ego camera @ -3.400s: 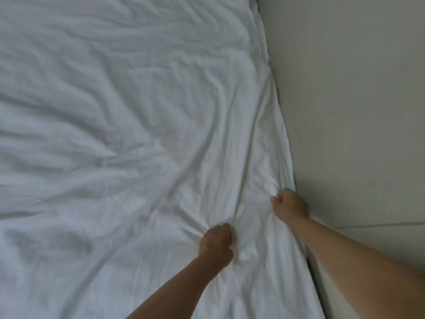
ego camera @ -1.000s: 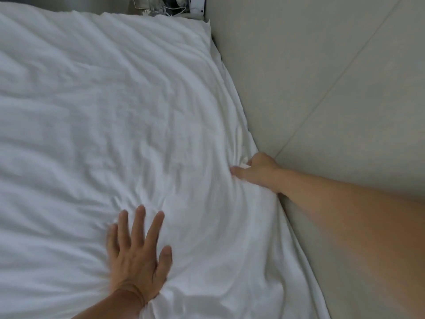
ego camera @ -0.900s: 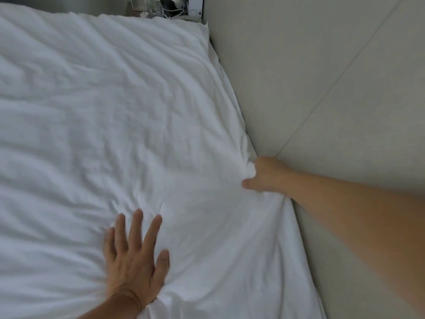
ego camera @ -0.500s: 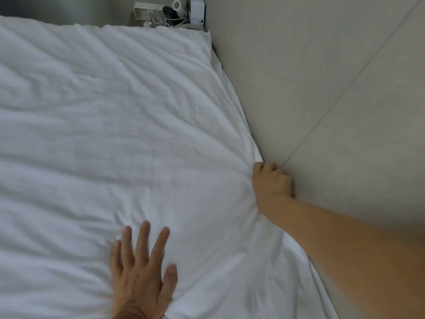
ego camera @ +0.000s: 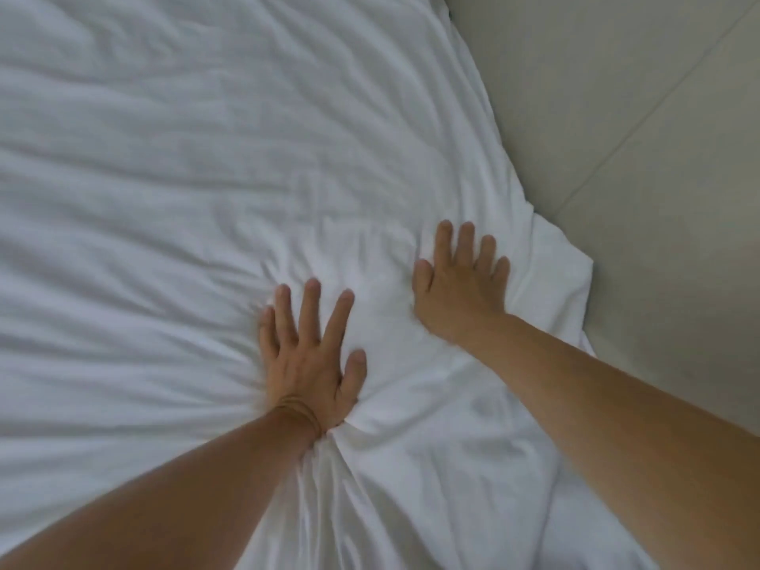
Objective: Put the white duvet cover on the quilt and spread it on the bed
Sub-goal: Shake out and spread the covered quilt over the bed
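My left hand (ego camera: 306, 355) lay flat on the white duvet cover (ego camera: 185, 178), fingers straight and fanned, palm pressing down so that creases ran out from under the wrist. A thin cord bracelet (ego camera: 298, 411) sat at that wrist. My right hand (ego camera: 460, 281) was flat as well, fingers spread and released, gripping nothing, pressing the cloth just beside the bed's right edge. Neither hand held a fold; both only bore down on the fabric, a small way apart, with a soft raised ridge between them.

Around my hands the duvet cover filled nearly the whole view, lying over the bed and reaching right up to the beige wall panel (ego camera: 637, 137) on the right. By my right hand a corner of cloth (ego camera: 571, 281) bulged out against that panel instead of lying in line with the rest of the edge.

As I judged it, the covering itself was done, since I saw no quilt showing anywhere outside the cover, though I could not tell how evenly it sat inside. The spreading was mostly done too; what remained was smoothing the wrinkles and settling that loose bulge.

The visible edge ran along the panel, away from me toward the top of the view, so I took the long axis to run that way, though the far end was out of sight.
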